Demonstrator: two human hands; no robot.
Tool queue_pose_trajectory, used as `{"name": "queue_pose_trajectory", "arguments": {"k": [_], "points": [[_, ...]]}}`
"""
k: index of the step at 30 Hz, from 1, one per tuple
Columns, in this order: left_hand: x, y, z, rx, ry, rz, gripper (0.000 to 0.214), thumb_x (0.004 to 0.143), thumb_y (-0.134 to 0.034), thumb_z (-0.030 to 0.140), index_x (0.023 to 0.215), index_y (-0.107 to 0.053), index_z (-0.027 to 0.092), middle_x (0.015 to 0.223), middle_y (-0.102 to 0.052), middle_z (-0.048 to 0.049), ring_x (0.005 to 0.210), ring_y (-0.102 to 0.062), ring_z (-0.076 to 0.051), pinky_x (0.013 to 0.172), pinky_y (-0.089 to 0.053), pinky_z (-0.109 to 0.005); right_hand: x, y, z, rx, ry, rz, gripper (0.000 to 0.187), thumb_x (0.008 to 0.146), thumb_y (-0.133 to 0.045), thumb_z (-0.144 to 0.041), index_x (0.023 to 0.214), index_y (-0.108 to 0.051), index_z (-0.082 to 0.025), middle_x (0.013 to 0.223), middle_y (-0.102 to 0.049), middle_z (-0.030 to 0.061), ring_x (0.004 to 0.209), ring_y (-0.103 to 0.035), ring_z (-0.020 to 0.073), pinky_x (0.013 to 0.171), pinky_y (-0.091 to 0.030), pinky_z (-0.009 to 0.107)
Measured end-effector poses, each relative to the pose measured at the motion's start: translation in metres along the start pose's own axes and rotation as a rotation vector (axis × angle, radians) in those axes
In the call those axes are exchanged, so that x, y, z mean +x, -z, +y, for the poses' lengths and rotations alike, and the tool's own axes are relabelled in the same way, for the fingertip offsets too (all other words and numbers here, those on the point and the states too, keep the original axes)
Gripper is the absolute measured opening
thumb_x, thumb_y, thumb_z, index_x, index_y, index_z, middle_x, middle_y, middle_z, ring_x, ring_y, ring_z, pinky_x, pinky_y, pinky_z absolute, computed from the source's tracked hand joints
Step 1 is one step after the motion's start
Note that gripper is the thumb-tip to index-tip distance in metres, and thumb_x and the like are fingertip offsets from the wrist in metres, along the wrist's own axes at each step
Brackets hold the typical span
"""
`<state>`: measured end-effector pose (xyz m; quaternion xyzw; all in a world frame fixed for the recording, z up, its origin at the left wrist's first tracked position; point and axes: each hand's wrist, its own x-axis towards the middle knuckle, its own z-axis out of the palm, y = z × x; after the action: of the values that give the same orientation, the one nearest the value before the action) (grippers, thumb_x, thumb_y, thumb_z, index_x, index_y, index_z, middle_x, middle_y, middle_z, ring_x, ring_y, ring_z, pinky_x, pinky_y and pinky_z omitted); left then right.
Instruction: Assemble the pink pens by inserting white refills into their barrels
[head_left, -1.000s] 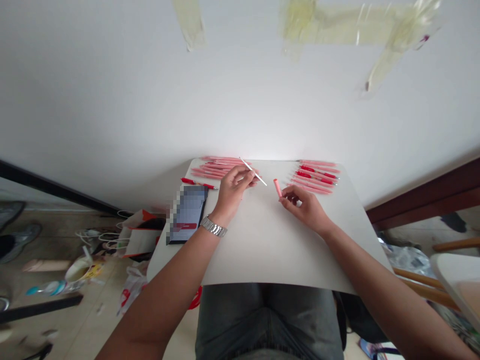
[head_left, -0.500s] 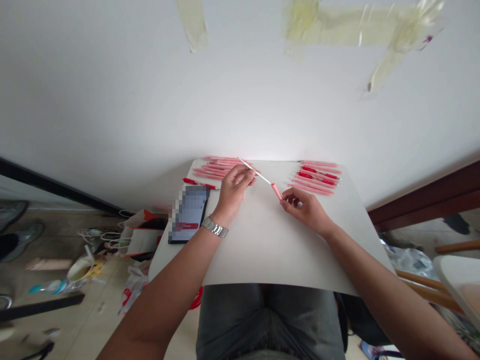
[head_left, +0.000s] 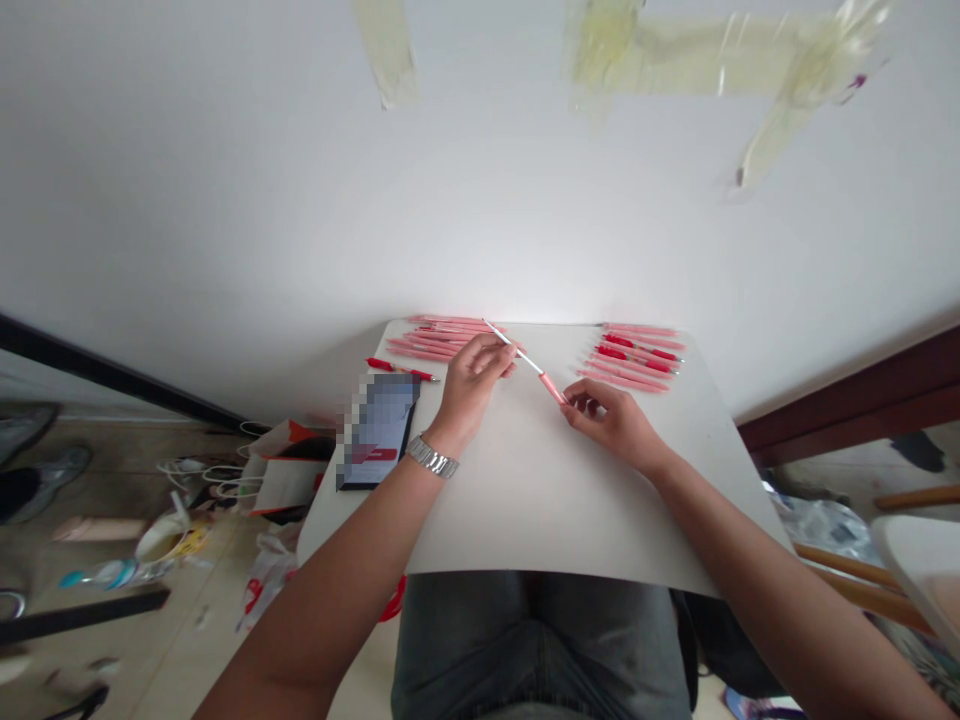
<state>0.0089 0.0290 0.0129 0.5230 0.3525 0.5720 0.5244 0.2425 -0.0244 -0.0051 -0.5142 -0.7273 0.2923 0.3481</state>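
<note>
Trousers (head_left: 536, 650), dark grey, fill the bottom centre of the frame, just below the near edge of a white tabletop (head_left: 525, 510). Bare forearms reach in from the lower left and lower right, and a silver watch (head_left: 431, 456) circles the left wrist. On the floor at the lower left lie a bottle (head_left: 105, 575) with a blue cap and, just beside it, a cup (head_left: 159, 542).

Left of centre on the tabletop, a phone (head_left: 379, 430) lies screen up, part of it blurred into blocks. The right hand (head_left: 611, 420), right of centre, has its thumb and fingers clamped on the lower end of a pink barrel (head_left: 553, 388). The left hand (head_left: 476, 375) pinches a thin white refill (head_left: 530, 361) between its fingertips. The refill slants from upper left to lower right, in line with the barrel, and its lower end meets the barrel's upper end; I cannot tell how far inside it sits.

Above the phone lies a red pen (head_left: 403, 370). Beyond the left hand, pink pens (head_left: 435, 335) lie in a loose row; beyond the right hand, a second row (head_left: 624, 380) includes two pens with red grips (head_left: 615, 353). Behind stands a pale wall (head_left: 480, 200), with yellowed tape (head_left: 682, 55) at the upper right.
</note>
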Motion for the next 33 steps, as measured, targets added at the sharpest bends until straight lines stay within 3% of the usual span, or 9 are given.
{"name": "queue_pose_trajectory", "arguments": {"k": [12,18,33], "points": [[-0.0061,-0.0052,-0.0024,0.084,0.074,-0.208,0.029,0.088,-0.080,0.046,0.097,-0.072,0.019,0.097,-0.072,-0.0052,0.093,-0.068,-0.017,0.083,-0.054,-0.029,0.0002,-0.0005,0.0007,0.011,0.046,0.013,0.012,0.095,-0.065,-0.032,0.100,-0.069,-0.022,0.083,-0.068,0.0017,0.071,-0.057,0.0161,0.067,-0.047,0.030],[-0.0081,-0.0063,-0.0006,0.092,0.108,-0.264,0.030,0.088,-0.079,0.047,0.098,-0.073,0.020,0.103,-0.072,-0.0063,0.096,-0.069,-0.019,0.087,-0.055,-0.031,-0.0006,0.0006,-0.0015,0.019,0.053,0.011,0.017,0.096,-0.064,-0.038,0.099,-0.068,-0.022,0.083,-0.069,0.0032,0.072,-0.058,0.0170,0.068,-0.048,0.031],[-0.0030,-0.0023,-0.0040,0.016,0.036,-0.075,0.032,0.086,-0.081,0.047,0.104,-0.072,0.022,0.106,-0.075,-0.0061,0.087,-0.070,-0.016,0.080,-0.055,-0.029,-0.0009,-0.0005,0.0002,-0.007,0.055,0.011,0.014,0.095,-0.064,-0.035,0.099,-0.068,-0.022,0.082,-0.068,0.0021,0.068,-0.055,0.0154,0.065,-0.046,0.030]]}}
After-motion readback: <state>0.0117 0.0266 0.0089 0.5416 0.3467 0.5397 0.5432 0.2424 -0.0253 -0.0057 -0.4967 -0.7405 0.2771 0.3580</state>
